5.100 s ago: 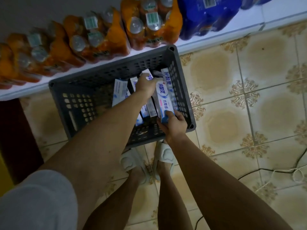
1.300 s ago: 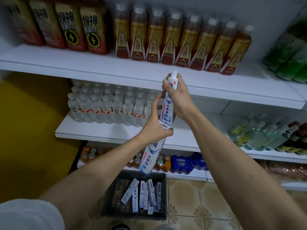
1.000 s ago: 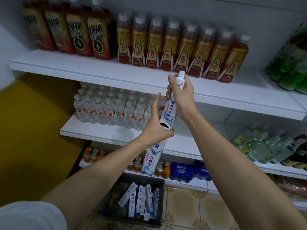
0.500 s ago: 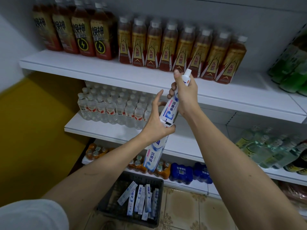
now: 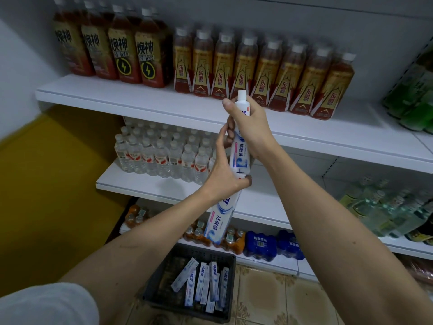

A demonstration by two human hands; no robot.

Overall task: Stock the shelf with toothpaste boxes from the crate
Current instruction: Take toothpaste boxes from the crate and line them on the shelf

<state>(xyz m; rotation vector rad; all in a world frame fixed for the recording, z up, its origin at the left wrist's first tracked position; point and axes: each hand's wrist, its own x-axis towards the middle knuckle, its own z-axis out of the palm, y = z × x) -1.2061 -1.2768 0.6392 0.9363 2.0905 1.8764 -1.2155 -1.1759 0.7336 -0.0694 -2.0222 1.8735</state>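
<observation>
Head view shows both boxes lifted higher than half a second ago: the right hand (image 5: 251,124) grips the upper toothpaste box (image 5: 239,153) at the top shelf (image 5: 150,106) edge, the left hand (image 5: 223,175) clasps the lower box (image 5: 219,221), crate (image 5: 230,261) below.

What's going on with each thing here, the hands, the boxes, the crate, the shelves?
Left hand: gripping the lower white-and-blue toothpaste box, held tilted.
Right hand: gripping the upper white-and-blue toothpaste box, upright, before the top shelf edge.
Dark plastic crate: on the floor, several boxes inside.
White top shelf: front strip bare, bottles behind.
</observation>
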